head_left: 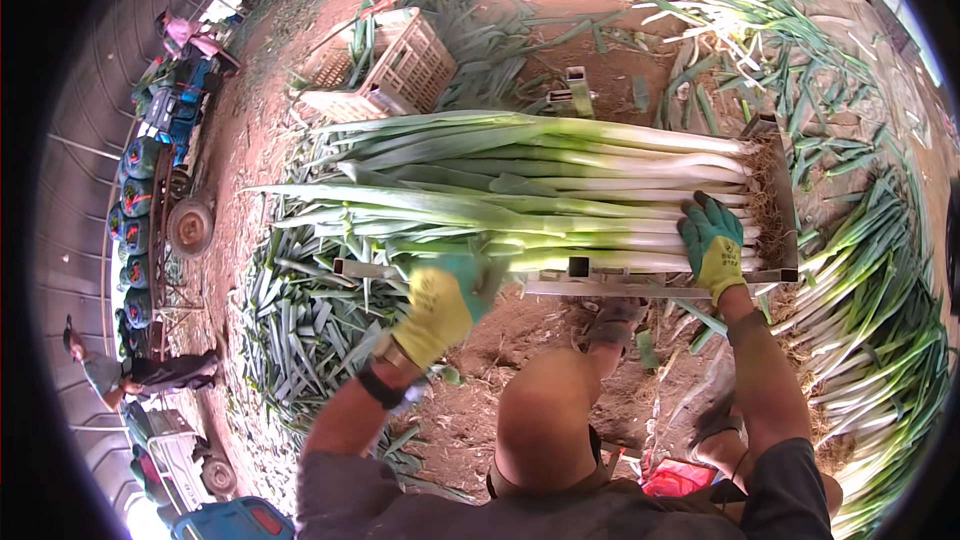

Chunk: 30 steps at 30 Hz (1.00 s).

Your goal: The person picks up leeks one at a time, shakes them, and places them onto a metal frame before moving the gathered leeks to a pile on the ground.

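Observation:
A thick layer of leeks (600, 172) lies across a metal rack, with green leaves to the left and white root ends to the right. My right hand (712, 248), in a yellow and green glove, rests on the white stalks near the roots. Its fingers are stretched over them. My left hand (440, 305), gloved alike, is at the rack's near edge beside the green leaves. Motion smears its fingers, and a greyish blur by them cannot be made out. The metal rack (640, 288) has a raised end plate against the roots.
Cut leaves (310, 310) cover the ground at the left. A plastic crate (415, 65) lies tipped beyond the rack. More leeks are piled at the right (870, 330) and far right (720, 0). Loaded carts (160, 210) and two people (140, 380) are far left.

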### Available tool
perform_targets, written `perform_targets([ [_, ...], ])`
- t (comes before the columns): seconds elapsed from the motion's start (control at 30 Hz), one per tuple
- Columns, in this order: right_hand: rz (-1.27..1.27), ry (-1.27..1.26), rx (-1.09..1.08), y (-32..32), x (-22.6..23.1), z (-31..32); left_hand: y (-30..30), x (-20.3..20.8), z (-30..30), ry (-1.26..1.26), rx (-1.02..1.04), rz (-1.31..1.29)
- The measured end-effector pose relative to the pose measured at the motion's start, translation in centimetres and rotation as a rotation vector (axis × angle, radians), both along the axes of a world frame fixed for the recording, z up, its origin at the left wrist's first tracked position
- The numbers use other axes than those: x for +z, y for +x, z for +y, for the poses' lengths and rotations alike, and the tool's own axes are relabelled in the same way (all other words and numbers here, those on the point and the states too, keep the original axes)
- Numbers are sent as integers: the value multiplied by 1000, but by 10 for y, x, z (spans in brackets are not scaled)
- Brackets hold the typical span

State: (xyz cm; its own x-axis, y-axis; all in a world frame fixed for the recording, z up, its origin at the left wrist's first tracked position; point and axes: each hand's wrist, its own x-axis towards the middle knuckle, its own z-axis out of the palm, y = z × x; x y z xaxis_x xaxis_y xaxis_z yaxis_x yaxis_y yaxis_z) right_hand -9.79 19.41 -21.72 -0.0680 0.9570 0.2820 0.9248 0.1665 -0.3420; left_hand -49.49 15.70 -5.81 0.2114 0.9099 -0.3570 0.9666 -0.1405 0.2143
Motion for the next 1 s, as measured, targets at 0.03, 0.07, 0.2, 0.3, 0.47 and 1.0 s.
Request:
perform_targets([
  [0.03,-9,-18,-3,-2,3,-1,1,-12,-23,-49,163,-137],
  [0.07,-2,-9,13,-6,6,-2,-4,-33,-46,-93,329,-271],
  [0.2,-2,15,26,-11,1,-2,-24,-164,-86,1,786,-735],
  [0.3,-7,38,28,-15,6,-2,-19,-205,-84,269,1033,-701],
  [0.47,-14,49,39,-9,9,-2,-5,-218,-52,351,908,-566],
  [1.0,-53,103,82,-1,-17,0,-84,-25,-7,414,122,222],
])
